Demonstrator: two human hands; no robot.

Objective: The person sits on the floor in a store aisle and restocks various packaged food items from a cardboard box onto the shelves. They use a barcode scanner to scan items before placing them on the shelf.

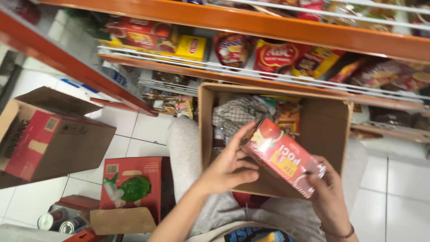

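Observation:
Both my hands hold a red rectangular packet (282, 157) with a yellow label, tilted from upper left to lower right. My left hand (228, 166) grips its near left end, fingers curled over the top. My right hand (329, 197) holds the lower right end. The packet hovers over an open brown cardboard box (324, 130) resting on my lap, with checked cloth and colourful packets inside.
Orange shelves (268, 24) with white wire fronts carry red and yellow packets ahead. A second cardboard box (49, 139) stands open at left on the white tiled floor. A flat red box with a green spray bottle (130, 188) and some cans (53, 219) lie near my left knee.

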